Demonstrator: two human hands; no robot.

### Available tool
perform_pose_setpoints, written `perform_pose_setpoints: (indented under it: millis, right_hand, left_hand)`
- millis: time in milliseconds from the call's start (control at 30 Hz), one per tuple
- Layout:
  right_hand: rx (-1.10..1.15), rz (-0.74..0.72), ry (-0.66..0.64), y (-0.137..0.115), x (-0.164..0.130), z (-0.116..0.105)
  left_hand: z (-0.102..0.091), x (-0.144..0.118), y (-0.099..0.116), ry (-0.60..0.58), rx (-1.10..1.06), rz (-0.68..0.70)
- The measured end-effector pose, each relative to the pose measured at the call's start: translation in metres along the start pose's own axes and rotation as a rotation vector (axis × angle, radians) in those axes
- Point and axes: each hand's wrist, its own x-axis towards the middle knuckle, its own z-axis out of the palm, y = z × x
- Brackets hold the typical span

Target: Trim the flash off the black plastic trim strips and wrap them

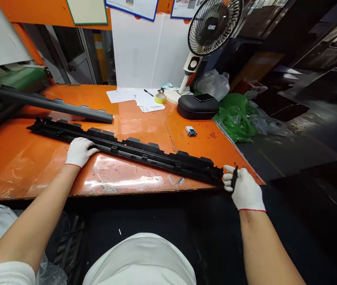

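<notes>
Looking at the long black trim strip (133, 150): I see it running diagonally across the orange table (17, 158), left hand (79, 151) flat on its middle-left, right hand (243, 188) clamped around its near end.

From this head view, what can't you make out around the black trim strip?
- Black trim strip: right tip hidden inside right hand.
- Small dark tool in that hand: shape unclear, fingers cover it.
- Grey strip: left end cut off by the frame edge.
- Papers: print too small.
- Left hand covers the strip's near edge.
</notes>
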Motion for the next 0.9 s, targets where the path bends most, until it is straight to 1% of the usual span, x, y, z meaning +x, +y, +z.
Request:
perform_pose_setpoints:
  millis: [100,233,300,367,433,500,700,900]
  right_hand:
    - [0.111,0.123,-0.174,-0.005,-0.03,0.018]
    - [0.026,0.102,-0.416,0.002,-0.072,0.052]
    - [-0.023,0.098,-0.474,0.006,-0.084,0.067]
    - [-0.047,0.122,-0.501,0.009,-0.09,0.079]
    - [-0.08,0.146,-0.516,0.011,-0.09,0.088]
    - [-0.129,0.15,-0.529,0.011,-0.086,0.096]
    - [-0.218,0.106,-0.56,0.002,-0.072,0.117]
    - [-0.235,0.145,-0.585,-0.003,-0.065,0.123]
  left_hand:
    - [0.002,-0.009,0.037,0.007,-0.007,-0.024]
    - [0.016,-0.029,0.099,0.014,-0.057,-0.072]
    - [0.027,-0.041,0.122,0.049,-0.08,-0.089]
    - [0.038,-0.051,0.135,0.089,-0.1,-0.103]
    - [0.046,-0.059,0.138,0.112,-0.133,-0.109]
    - [0.051,-0.063,0.136,0.118,-0.173,-0.108]
    - [0.053,-0.062,0.132,0.117,-0.235,-0.11]
    - [0.055,-0.061,0.134,0.124,-0.243,-0.114]
